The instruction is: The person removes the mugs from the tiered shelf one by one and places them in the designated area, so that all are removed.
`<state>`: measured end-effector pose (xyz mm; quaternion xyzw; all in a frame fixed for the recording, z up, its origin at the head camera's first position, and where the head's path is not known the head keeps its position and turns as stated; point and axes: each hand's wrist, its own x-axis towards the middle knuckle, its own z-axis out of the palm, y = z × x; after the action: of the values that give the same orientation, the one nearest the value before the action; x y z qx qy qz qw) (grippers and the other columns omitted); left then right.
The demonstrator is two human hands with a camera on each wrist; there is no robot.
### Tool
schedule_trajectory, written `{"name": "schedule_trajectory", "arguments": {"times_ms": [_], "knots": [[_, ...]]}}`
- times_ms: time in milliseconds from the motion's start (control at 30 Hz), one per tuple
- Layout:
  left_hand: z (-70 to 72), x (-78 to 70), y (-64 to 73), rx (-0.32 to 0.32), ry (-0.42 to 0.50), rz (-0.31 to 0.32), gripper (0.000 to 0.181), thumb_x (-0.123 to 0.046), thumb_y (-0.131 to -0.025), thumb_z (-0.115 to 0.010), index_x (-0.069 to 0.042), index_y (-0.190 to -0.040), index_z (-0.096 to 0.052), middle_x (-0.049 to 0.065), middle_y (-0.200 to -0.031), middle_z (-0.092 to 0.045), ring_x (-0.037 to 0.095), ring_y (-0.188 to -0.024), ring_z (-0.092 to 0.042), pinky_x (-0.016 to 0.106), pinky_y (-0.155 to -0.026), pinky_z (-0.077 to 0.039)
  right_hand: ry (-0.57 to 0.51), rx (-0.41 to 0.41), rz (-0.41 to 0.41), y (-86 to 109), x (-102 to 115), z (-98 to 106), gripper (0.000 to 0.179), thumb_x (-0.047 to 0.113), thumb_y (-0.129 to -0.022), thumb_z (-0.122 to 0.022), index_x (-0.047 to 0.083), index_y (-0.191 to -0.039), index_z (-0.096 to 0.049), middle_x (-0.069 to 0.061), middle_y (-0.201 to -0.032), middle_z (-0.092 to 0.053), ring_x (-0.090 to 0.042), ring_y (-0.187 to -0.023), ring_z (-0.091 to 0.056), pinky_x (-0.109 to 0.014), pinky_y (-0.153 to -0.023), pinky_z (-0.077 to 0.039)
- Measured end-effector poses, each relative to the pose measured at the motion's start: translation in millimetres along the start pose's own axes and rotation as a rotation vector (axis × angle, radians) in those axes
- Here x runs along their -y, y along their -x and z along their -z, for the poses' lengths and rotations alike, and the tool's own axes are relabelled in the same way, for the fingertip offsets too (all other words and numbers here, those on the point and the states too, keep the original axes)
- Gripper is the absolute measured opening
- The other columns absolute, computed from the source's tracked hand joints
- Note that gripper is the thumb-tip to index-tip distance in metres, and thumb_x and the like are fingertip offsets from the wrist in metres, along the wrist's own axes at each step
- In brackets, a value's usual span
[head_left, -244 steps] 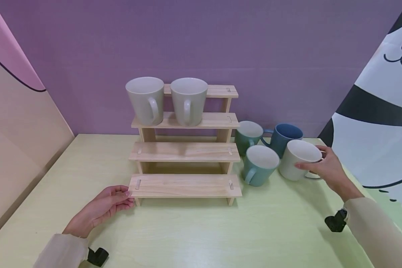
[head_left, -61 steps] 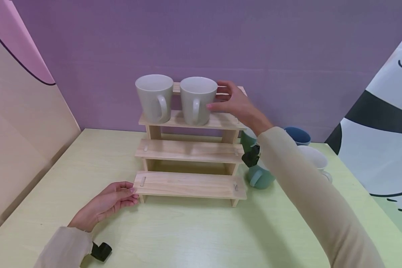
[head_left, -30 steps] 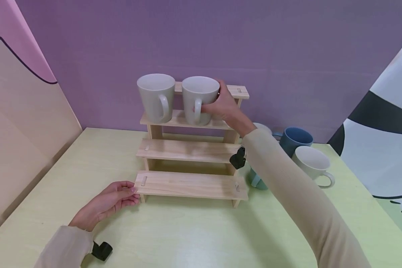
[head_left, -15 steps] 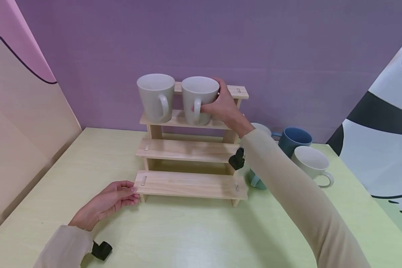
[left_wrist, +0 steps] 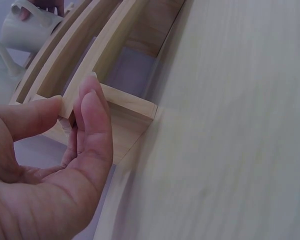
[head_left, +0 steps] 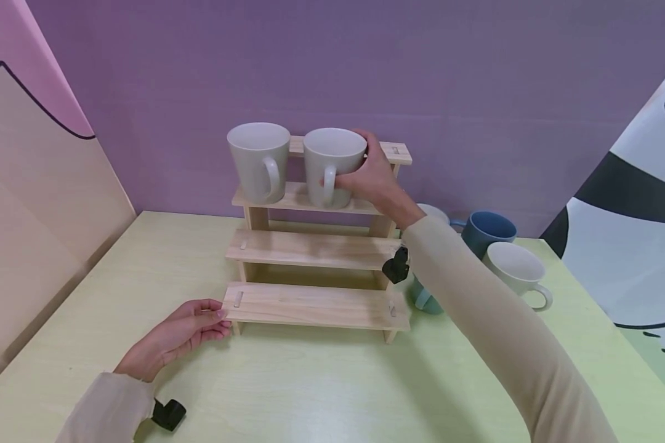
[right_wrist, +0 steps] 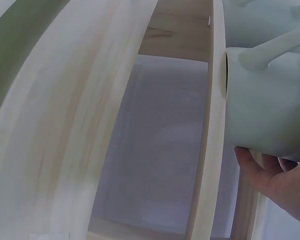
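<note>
My right hand [head_left: 374, 178] grips a white mug [head_left: 317, 175] from its right side, thumb by the handle and the other fingers behind. The mug stands upright on the second-highest tier of a stepped wooden rack [head_left: 316, 306]. To its left on that tier is a matching white mug [head_left: 250, 169], its handle turned toward the front. In the right wrist view, fingertips [right_wrist: 252, 170] lie against the mug's wall near its base. My left hand [head_left: 183, 335] pinches the left end of the rack's lowest shelf; the left wrist view shows the thumb [left_wrist: 35, 117] and fingers on either side of the board.
Right of the rack on the table [head_left: 310, 394] stand a blue mug [head_left: 487, 234], another white mug [head_left: 515, 271] and two green mugs, one of them the teal mug [head_left: 425, 301], partly hidden by my right forearm [head_left: 493, 326]. A purple wall [head_left: 476, 74] rises behind.
Earlier my right hand held the white mug on the table; since then it has moved to the rack and closed round the right-hand mug, which has shifted slightly rightward. My left hand stays put.
</note>
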<state>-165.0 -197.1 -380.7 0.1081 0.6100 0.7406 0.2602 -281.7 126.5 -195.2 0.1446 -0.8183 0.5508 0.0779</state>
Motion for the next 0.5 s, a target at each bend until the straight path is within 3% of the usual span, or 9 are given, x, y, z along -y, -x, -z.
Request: {"name": "schedule_trajectory", "arguments": {"times_ms": [500], "knots": [[4.2,-0.9,-0.2,-0.011,-0.020,0.010,0.015,-0.002,-0.098,-0.047,0.003,-0.108,-0.038,0.003,-0.089,-0.062,0.008,-0.080,-0.066,0.019,-0.076,-0.056,-0.005,-0.040,0.011,5.9,-4,13,0.095,0.005,-0.065,-0.082,0.010,-0.143,-0.027,-0.013,-0.136,-0.043,-0.027,-0.117,-0.048,-0.047,-0.100,-0.045]]}}
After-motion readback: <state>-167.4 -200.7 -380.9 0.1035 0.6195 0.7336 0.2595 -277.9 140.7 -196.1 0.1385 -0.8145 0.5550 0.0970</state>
